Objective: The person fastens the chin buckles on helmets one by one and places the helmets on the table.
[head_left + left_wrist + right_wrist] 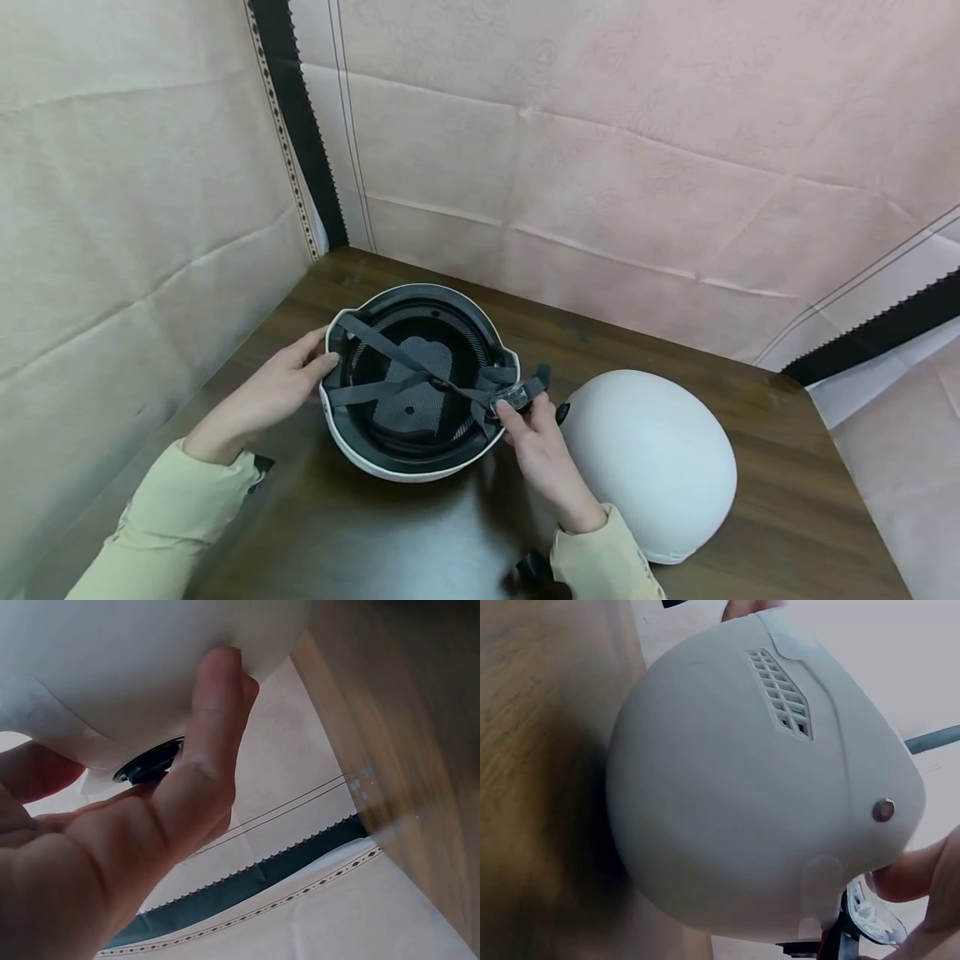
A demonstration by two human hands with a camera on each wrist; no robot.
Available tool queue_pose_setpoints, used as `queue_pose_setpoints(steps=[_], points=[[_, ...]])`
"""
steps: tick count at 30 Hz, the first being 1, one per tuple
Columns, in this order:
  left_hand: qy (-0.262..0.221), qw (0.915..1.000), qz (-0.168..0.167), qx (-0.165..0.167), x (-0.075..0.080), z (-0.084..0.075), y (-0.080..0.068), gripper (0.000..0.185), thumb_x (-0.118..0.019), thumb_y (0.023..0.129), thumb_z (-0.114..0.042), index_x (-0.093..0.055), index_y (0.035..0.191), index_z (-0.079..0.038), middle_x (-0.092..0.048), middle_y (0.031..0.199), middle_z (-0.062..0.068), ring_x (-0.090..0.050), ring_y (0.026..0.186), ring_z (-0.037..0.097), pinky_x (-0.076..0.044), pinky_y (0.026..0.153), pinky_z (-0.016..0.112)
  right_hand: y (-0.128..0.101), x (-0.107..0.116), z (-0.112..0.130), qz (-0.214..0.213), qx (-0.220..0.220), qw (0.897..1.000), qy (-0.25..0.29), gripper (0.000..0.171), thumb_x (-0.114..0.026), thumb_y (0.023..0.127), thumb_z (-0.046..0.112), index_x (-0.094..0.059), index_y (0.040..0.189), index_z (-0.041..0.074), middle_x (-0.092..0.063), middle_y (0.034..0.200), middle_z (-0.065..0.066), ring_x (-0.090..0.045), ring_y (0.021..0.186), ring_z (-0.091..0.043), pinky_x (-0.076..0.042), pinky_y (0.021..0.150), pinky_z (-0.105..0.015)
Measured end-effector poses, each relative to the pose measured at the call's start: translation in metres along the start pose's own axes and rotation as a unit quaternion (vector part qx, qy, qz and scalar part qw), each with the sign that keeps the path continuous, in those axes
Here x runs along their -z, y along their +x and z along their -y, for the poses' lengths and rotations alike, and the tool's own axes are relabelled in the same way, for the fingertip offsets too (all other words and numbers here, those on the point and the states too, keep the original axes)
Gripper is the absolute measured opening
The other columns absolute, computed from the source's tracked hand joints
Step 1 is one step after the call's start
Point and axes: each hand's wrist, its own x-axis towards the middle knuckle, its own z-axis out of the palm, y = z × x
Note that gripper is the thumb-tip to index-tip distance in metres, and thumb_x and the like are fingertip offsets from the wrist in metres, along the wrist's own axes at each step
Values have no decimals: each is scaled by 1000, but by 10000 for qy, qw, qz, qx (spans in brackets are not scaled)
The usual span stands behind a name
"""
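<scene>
While the upturned helmet (408,383) sits bowl-up on the wooden table (360,533) — both hands on it.

Steadied from the side by the left hand (273,392), fingers straight and laid flat against the white shell just under the rim, thumb over the edge; a brace, by the look of it, to stop the rounded crown rocking. Pinched at the opposite rim by the right hand (536,442): the clear buckle (510,398) where the grey straps (420,375) cross the padded inside, fingertips curled tight round it. Turned hollow-side up, probably so the straps lie within reach. Seen from the right wrist view, vent grille and a small rivet on the shell. Just beside the right hand, dome-up, a second white helmet (652,458) — untouched, close against the sleeve.
</scene>
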Motion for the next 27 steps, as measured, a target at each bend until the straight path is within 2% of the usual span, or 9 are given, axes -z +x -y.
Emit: queue_pose_setpoints(steps=[4,8,13,17,21,27], points=[[42,9999,-29,114,1,1,1,54,-37,103,-22,-18,149,-2,-47,120,20,-58,98,26,-51,77,37,1,3,3,45,102,9998,-187,34,-53,97,30,-41,119,7,-36,105,-14,-39,86,-26,-34,71,-35],[159,9997,-52,184,2,2,4,54,-36,103,-21,-16,149,-2,-46,127,22,-56,102,29,-50,79,39,2,4,4,-5,240,9993,-284,31,-56,95,29,-47,116,9,-33,110,-13,-41,95,-26,-34,74,-36],[265,9995,14,171,0,4,7,54,-36,103,-20,-16,148,2,-44,133,25,-55,108,31,-49,84,44,2,6,4,-86,102,9997,201,44,-61,91,35,-45,123,8,-41,125,-13,-52,104,-23,-43,86,-40],[250,9994,130,219,-5,4,8,50,-36,102,-16,-22,145,5,-48,125,24,-56,102,30,-50,81,42,-2,11,6,-72,-39,9976,693,55,-62,90,37,-39,130,6,-48,125,-16,-56,108,-23,-43,94,-46],[160,9993,194,273,-7,3,8,47,-37,102,-14,-24,142,7,-48,117,22,-56,99,29,-50,79,40,-4,16,8,-164,-43,9966,808,59,-62,89,40,-38,132,7,-48,125,-15,-55,108,-24,-42,94,-46],[86,9993,189,324,-9,1,6,50,-39,101,-16,-23,142,9,-48,121,24,-57,101,28,-50,82,40,-5,20,8,-254,37,9957,890,54,-60,92,35,-39,132,6,-45,120,-16,-56,107,-24,-45,91,-44]])
